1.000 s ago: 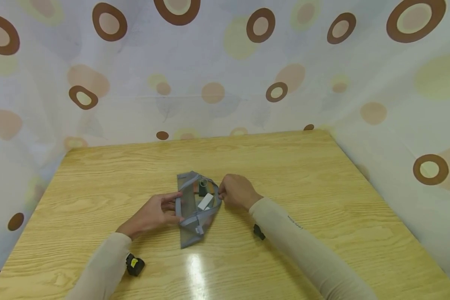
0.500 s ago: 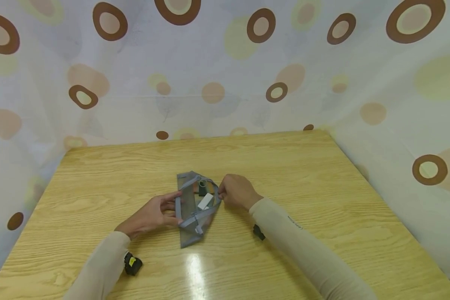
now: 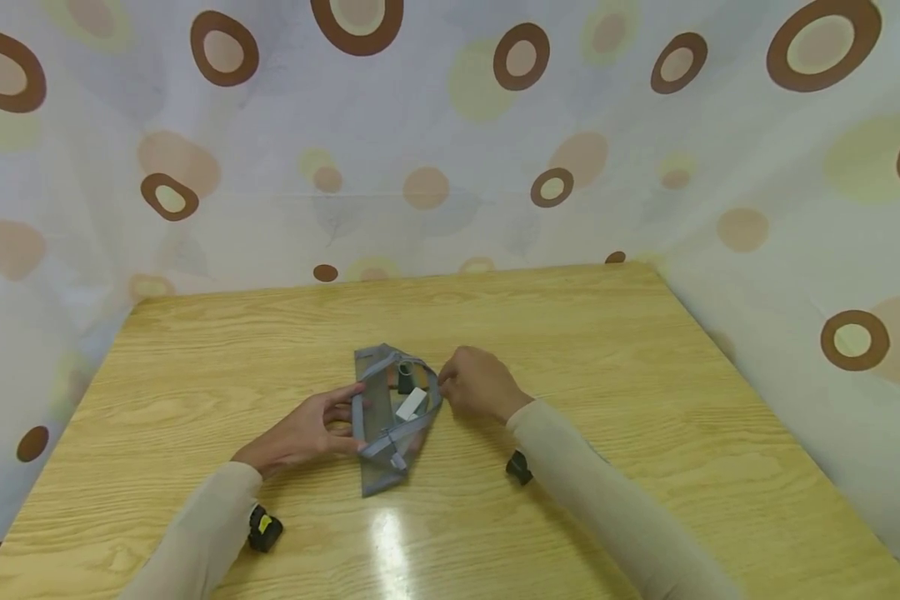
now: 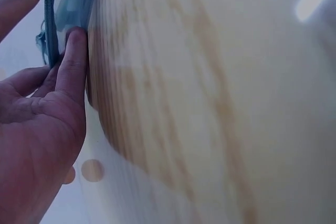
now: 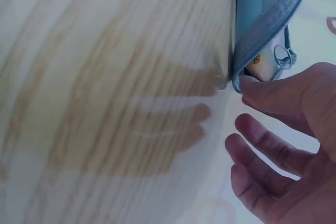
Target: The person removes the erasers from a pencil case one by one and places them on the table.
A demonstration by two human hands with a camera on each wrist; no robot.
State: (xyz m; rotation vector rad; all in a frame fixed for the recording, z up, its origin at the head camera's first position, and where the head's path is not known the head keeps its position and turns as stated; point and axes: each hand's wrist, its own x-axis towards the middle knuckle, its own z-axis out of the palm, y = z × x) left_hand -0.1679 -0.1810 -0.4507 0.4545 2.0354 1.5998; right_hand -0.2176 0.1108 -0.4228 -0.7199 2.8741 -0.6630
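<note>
A grey see-through mesh zip pouch (image 3: 378, 408) lies on the table with its zipped mouth spread wide. Inside it, the head view shows a dark tube-like item (image 3: 406, 379) and a white oblong block (image 3: 411, 404). My left hand (image 3: 307, 429) holds the pouch's left edge, thumb and index finger spread along it, other fingers partly hidden behind the mesh. At the right edge, my right hand (image 3: 480, 383) pinches the rim between thumb and index finger. Its other fingers hang loosely curled in the right wrist view, where a ring-shaped zip pull (image 5: 283, 56) dangles close by.
The wooden table (image 3: 570, 333) meets a patterned cloth (image 3: 435, 125) at the back and sides. Black wrist devices (image 3: 265, 528) sit beneath both forearms. A bright reflection shows on the tabletop in front of the pouch.
My right hand has turned slightly and shifted a little to the right, still at the pouch's rim. The left hand and the pouch stay nearly in place.
</note>
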